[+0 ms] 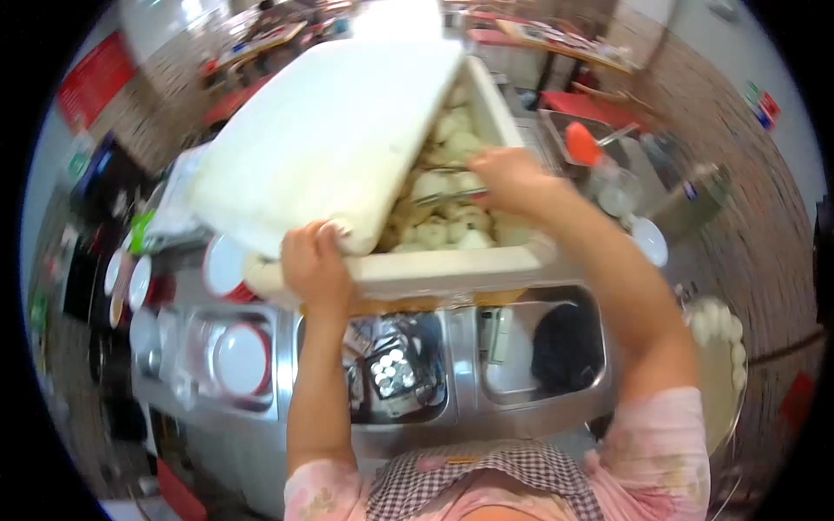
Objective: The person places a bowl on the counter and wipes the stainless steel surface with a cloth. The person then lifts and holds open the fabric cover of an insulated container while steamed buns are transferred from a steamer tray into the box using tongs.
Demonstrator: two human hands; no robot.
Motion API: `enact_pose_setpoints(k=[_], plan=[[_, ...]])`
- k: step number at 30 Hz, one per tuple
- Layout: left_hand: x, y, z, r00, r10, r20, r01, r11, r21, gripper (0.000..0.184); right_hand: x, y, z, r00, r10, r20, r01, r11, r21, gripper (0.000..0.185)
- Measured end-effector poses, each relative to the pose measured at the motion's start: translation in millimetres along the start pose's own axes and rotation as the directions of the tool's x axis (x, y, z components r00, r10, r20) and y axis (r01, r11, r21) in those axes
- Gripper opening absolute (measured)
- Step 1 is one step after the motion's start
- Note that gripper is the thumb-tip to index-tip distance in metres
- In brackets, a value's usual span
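A white foam box (417,271) full of pale steamed buns (456,130) stands in front of me on the counter. Its big white lid (330,130) lies askew, leaving the right side of the box uncovered. My left hand (314,265) is closed on the lid's near corner, the thumb on top. In my right hand (512,181) is a pair of metal tongs (447,198), reaching leftward into the uncovered part among the buns. The tong tips are around or against a bun; blur hides which.
Below the box, steel compartments hold red-and-white bowls (243,358), a black tray of coins (393,372) and a black bundle (566,347). To the right are a steel tray with an orange-red utensil (582,143) and a round tray edged with buns (717,330). Dining tables stand beyond.
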State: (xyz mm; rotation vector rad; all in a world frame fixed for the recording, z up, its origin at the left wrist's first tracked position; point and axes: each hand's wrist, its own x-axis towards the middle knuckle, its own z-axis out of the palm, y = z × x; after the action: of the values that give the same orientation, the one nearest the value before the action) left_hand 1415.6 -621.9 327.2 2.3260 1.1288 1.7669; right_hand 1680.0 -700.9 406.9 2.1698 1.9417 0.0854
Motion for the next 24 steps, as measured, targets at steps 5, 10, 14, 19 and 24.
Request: enact_pose_setpoints(k=[5,10,14,19,24], plan=[[-2.0,-2.2,-2.0,0.986,-0.129,0.101,0.147,0.971,-0.189,0.018,29.5,-27.3,33.8,0.986,0.122,0.118,-0.098,0.977,-0.189,0.027],[-3.7,-12.4,-3.3,0.996,-0.06,0.066,0.063,0.997,-0.038,0.024,-98.6,31.4,-12.3,0.932,0.256,-0.256,-0.22,0.962,0.159,0.067],[-3.0,-17.1,-3.3,0.988,-0.116,0.098,0.115,0.993,0.014,0.027,-236.5,129.6,45.8,0.686,0.553,-0.472,-0.366,0.824,0.433,0.081],[-2.0,-35.7,4.0,0.983,-0.142,0.121,0.126,0.984,0.127,0.035,-462.0,222.9,153.7,0.149,0.964,-0.219,-0.846,0.238,0.476,0.065],[0.0,-29.5,1.5,0.972,-0.188,0.14,0.167,0.975,0.148,0.038,-568.3,234.3,178.9,-0.019,0.999,0.026,-0.951,-0.026,0.308,0.064]])
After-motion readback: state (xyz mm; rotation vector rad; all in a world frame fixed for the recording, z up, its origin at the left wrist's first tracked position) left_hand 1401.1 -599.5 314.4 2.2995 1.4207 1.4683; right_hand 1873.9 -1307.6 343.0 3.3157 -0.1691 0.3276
